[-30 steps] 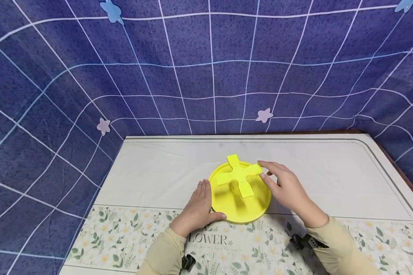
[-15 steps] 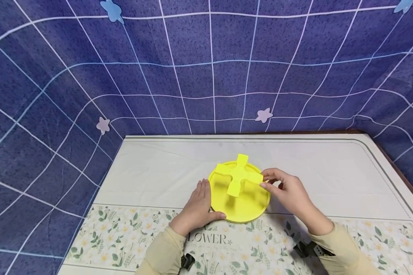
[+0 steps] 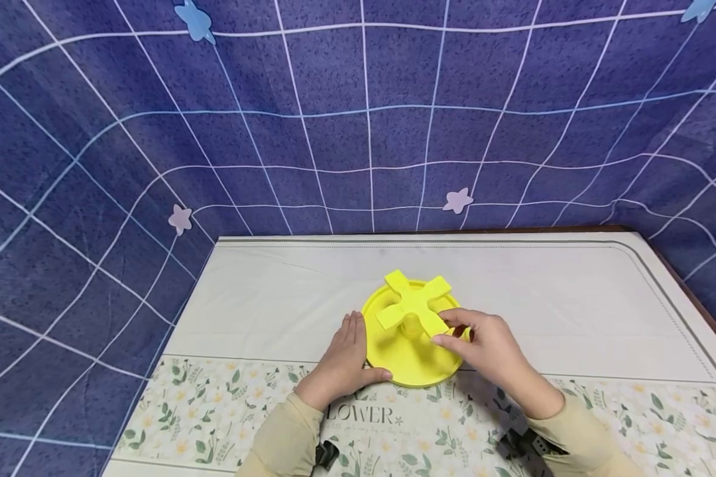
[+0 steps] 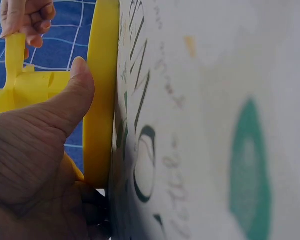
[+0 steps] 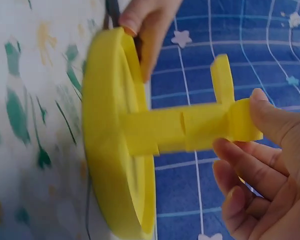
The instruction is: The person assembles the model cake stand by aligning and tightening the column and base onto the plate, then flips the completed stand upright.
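A bright yellow round base [image 3: 414, 368] with a raised rim lies on the table. From its middle rises a short yellow post [image 5: 165, 130], topped by a yellow four-armed cross [image 3: 414, 305]. My left hand [image 3: 343, 361] lies along the base's left side, its fingers fairly straight at the edge. Its thumb [image 4: 80, 82] rests at the near rim. Between thumb and fingers, my right hand [image 3: 483, 338] pinches the cross's near right arm. In the right wrist view the thumb is on one face of that arm, and the other fingers curl beneath it.
A white tablecloth [image 3: 274, 298] with a floral printed band [image 3: 215, 411] covers the table. Behind and to the left hangs a blue gridded curtain [image 3: 334, 132] with star shapes. The table's right edge [image 3: 686, 291] meets the curtain.
The cross has turned on its post while the round base stays put. My right hand has moved from the right side of the base toward the front, pinching an arm. My left hand has not moved.
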The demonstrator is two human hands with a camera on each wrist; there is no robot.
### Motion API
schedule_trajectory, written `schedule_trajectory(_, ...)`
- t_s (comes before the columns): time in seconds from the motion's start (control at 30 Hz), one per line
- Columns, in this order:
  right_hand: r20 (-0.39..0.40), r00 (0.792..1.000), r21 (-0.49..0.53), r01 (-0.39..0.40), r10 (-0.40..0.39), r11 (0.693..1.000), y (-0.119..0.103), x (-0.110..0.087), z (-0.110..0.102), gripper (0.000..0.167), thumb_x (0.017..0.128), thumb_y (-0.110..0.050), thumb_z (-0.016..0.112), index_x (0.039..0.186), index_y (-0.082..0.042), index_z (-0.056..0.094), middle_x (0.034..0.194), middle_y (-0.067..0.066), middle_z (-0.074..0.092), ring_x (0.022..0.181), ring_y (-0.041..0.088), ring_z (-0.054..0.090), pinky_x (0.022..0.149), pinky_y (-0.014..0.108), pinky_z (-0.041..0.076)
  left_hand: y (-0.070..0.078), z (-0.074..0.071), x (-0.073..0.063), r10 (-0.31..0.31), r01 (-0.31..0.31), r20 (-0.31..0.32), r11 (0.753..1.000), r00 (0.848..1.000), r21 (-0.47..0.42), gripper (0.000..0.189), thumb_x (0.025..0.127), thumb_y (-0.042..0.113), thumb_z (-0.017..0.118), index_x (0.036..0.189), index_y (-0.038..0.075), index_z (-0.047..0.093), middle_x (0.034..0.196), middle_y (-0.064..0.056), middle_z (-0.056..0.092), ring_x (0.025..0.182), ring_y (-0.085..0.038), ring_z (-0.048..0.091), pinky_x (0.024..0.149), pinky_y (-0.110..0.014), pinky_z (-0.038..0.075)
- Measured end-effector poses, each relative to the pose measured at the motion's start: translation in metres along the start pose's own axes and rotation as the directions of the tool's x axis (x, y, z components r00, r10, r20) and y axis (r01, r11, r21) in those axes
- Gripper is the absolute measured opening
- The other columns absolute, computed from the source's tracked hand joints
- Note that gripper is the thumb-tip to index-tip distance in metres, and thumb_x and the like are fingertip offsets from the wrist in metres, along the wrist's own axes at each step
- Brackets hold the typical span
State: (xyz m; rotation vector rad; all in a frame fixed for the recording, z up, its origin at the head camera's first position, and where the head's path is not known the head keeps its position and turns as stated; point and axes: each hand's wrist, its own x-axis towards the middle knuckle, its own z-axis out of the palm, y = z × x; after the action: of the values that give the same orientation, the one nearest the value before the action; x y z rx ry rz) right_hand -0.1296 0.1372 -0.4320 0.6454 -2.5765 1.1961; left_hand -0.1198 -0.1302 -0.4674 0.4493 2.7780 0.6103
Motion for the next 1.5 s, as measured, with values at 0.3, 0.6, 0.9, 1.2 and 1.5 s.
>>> schedule_trajectory(0.3,-0.035,0.997,-0.137,0.064,-0.069,0.988,-0.014,-0.003,0.011,0.043,0.076,-0.03,0.085,0.111,-0.009,0.073,0.083,-0.006,0.066,0.07,0.01,0.057,0.055,0.023,0.044,0.001,0.001,0.0,0.006,-0.006,-0.009,1.0,1.0,0.002,0.118,0.082,0.058,0.069,0.151,-0.012,0.003,0.158,-0.029,0.001,0.147,-0.039,0.0,0.119,-0.048,0.011)
schedule_trajectory(0.6,-0.214,0.968,-0.172,0.094,-0.13,0.981,-0.001,0.009,-0.007,0.03,0.079,-0.017,0.082,0.106,-0.008,0.073,0.089,0.0,0.068,0.066,0.011,0.054,0.051,0.025,0.043,0.0,0.0,0.0,0.002,-0.002,-0.003,1.0,1.0,-0.006,0.117,0.083,0.057,0.069,0.151,-0.012,0.003,0.158,-0.028,0.0,0.147,-0.039,0.0,0.119,-0.048,0.011)
schedule_trajectory(0.9,-0.069,0.997,-0.107,0.02,-0.027,0.994,0.014,0.024,-0.01,0.044,0.087,-0.016,0.075,0.129,-0.007,0.063,0.109,0.011,0.07,0.074,0.018,0.063,0.05,0.024,0.044,0.001,-0.001,-0.001,0.004,-0.004,-0.002,1.0,1.0,-0.006,0.117,0.083,0.057,0.069,0.151,-0.011,0.002,0.158,-0.028,0.0,0.147,-0.039,-0.001,0.119,-0.048,0.011)
schedule_trajectory(1.2,-0.107,0.991,-0.056,-0.091,0.084,0.994,0.018,0.03,-0.004,0.032,0.081,-0.016,0.081,0.111,-0.009,0.071,0.086,0.004,0.073,0.072,0.019,0.066,0.053,0.025,0.049,0.003,-0.001,0.001,0.008,-0.008,-0.01,1.0,1.0,0.005,0.116,0.083,0.056,0.069,0.151,-0.012,0.004,0.158,-0.03,0.002,0.147,-0.04,0.001,0.118,-0.049,0.013)
schedule_trajectory(1.5,-0.129,0.984,-0.089,-0.135,0.123,0.987,0.015,0.029,0.002,0.034,0.081,-0.018,0.08,0.112,-0.009,0.069,0.092,0.007,0.074,0.082,0.023,0.07,0.063,0.034,0.051,0.004,-0.001,-0.001,0.0,0.0,-0.01,1.0,1.0,0.002,0.116,0.083,0.055,0.069,0.151,-0.013,0.003,0.158,-0.03,0.001,0.147,-0.04,0.001,0.118,-0.049,0.013)
